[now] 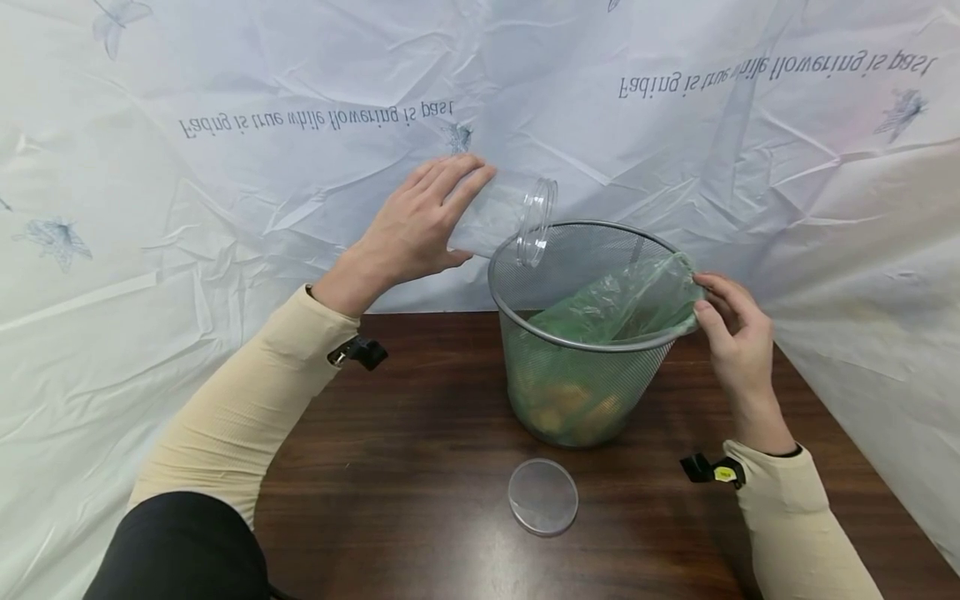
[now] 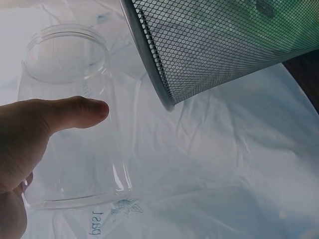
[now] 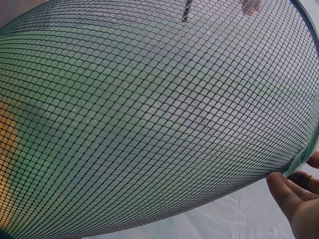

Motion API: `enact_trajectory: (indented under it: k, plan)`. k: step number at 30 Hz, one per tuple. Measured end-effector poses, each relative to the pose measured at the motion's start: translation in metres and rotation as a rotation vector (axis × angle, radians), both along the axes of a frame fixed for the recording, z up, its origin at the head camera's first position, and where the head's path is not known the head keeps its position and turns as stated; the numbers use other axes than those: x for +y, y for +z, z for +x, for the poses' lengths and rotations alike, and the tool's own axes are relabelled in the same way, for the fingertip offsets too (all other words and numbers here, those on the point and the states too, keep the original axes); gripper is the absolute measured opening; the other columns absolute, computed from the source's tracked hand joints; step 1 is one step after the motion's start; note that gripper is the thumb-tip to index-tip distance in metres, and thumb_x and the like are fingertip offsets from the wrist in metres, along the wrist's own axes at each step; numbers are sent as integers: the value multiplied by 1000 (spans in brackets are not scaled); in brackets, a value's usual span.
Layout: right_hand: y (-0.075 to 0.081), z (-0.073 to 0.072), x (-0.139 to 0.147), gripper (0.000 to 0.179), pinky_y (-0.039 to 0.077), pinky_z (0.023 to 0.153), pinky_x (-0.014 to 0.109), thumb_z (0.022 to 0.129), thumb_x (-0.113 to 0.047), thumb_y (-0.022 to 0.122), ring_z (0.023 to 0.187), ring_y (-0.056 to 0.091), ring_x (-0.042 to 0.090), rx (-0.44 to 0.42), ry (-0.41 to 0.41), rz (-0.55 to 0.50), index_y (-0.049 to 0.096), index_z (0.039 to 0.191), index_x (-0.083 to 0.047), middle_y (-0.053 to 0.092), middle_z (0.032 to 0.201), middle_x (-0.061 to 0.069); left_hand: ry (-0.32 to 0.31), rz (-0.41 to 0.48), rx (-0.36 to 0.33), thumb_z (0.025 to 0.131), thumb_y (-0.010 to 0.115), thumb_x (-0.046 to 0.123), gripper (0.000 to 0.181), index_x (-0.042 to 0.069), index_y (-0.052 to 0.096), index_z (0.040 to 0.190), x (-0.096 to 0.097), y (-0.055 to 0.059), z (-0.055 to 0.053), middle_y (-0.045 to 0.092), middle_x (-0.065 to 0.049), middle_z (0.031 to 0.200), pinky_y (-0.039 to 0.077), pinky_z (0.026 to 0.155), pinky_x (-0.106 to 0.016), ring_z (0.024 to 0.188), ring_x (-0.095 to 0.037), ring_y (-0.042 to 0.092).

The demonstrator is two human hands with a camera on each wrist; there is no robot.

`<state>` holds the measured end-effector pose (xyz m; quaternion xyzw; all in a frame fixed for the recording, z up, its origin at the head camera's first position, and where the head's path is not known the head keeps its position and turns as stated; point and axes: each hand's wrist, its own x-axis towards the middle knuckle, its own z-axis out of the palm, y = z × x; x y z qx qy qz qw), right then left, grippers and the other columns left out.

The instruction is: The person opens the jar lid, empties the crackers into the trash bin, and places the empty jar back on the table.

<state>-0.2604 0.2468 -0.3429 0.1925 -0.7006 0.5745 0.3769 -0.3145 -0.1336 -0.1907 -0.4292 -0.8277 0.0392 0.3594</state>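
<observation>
My left hand (image 1: 420,221) grips a clear plastic jar (image 2: 75,149) that looks empty, tipped sideways with its open mouth (image 1: 537,221) over the left rim of a wire mesh wastebasket (image 1: 592,346). In the left wrist view the thumb (image 2: 79,112) lies across the jar's side. At the basket's right rim, my right hand (image 1: 738,333) pinches the edge of a green plastic bag (image 1: 645,292) between thumb and fingers. The bag hangs inside the basket, and several yellowish-brown lumps (image 1: 562,406) show through the mesh at the bottom.
A round clear lid (image 1: 543,497) lies on the dark wooden table (image 1: 420,492) in front of the basket. White plastic sheeting (image 1: 315,50) with printed text hangs behind and along both sides of the table. The basket stands near the table's back edge.
</observation>
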Motion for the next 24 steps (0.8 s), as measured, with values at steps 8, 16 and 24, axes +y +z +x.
enact_trajectory:
  k: [8,16,24]
  plan:
    - [6,6,-6,31,41,94,22,86,3,54,112,50,20,-4,-2,2,55,115,13,55,116,19,-2,5,20,57,83,35,101,6,31,140,-3,-1,-1,37,-13,138,17,112,-34,128,-29,33]
    - [0,0,-1,31,40,95,22,86,-2,56,113,49,22,-3,-5,0,58,116,8,56,116,18,-8,25,19,55,84,33,102,5,33,138,-6,-1,-2,38,-14,137,20,110,-34,127,-30,35]
    - [-1,-1,-2,31,41,95,22,85,1,55,113,49,21,-1,-15,-5,56,115,11,56,117,16,16,31,24,56,83,36,103,5,31,140,-9,-1,-4,38,-13,137,20,110,-34,127,-29,34]
